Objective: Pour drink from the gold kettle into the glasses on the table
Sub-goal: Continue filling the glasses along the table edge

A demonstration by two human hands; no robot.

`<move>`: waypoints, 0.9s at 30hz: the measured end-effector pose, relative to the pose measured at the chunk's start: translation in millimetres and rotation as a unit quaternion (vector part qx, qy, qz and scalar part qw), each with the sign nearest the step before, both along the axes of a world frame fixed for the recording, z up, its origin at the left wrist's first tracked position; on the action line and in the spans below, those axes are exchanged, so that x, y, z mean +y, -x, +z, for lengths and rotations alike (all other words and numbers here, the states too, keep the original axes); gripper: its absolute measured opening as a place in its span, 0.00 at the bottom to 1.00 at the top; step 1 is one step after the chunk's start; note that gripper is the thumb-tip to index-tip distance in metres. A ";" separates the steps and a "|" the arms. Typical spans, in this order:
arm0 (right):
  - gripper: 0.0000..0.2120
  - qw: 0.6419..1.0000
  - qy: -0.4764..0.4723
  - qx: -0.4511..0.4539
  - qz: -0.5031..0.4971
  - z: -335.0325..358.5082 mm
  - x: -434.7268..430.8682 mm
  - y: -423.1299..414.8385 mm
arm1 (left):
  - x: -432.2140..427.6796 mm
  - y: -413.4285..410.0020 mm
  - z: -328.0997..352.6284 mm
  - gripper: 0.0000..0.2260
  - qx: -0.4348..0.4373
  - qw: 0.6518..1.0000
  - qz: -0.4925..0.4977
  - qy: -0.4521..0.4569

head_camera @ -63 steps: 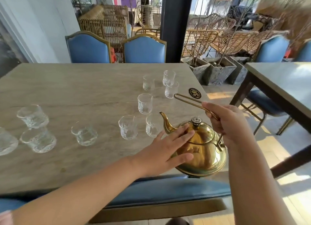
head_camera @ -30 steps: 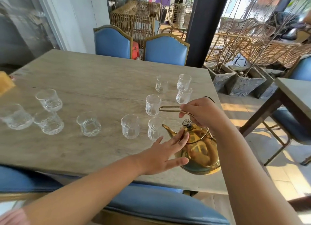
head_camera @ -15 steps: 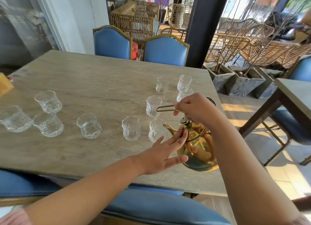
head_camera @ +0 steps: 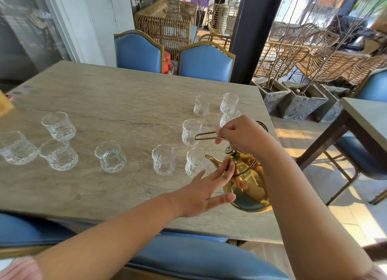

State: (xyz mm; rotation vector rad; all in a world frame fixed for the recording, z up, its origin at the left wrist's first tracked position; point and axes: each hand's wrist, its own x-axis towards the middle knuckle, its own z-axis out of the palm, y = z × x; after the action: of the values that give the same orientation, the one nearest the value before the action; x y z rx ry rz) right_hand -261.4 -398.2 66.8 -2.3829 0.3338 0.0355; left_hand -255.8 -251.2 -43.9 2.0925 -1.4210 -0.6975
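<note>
The gold kettle [head_camera: 247, 183] hangs tipped over the table's near right corner, its spout [head_camera: 212, 159] just beside the rim of the nearest glass [head_camera: 194, 162]. The right hand [head_camera: 243, 135] is clenched around the thin wire handle [head_camera: 206, 136], and the left hand [head_camera: 204, 192] lies flat against the kettle's side and lid, fingers spread and gripping nothing. The polished brass body mirrors those fingers; a dark knob [head_camera: 230, 149] tops the lid. Another glass [head_camera: 163, 159] stands left of the nearest one, one more [head_camera: 191, 132] behind, partly crossed by the handle loop. Three further glasses [head_camera: 229, 103] cluster toward the far right edge, one half hidden by the right hand. A lone glass [head_camera: 110, 156] sits mid-table and three [head_camera: 58, 126] group near the left edge. The table [head_camera: 117, 103] is grey woodgrain; two blue chairs [head_camera: 206, 62] face it from the far side, with rattan furniture [head_camera: 165, 22] and a dark pillar [head_camera: 253, 32] behind.
</note>
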 end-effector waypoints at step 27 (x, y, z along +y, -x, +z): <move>0.14 0.999 0.042 0.008 0.028 0.5 9.0 -2.3 | 3.5 0.3 -3.8 0.31 0.002 1.000 -0.002 0.013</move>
State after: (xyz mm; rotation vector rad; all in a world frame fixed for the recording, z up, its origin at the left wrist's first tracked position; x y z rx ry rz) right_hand -259.2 -389.2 67.3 -2.4763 0.2806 0.0675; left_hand -256.1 -247.7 -47.7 2.0668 -1.4257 -0.6819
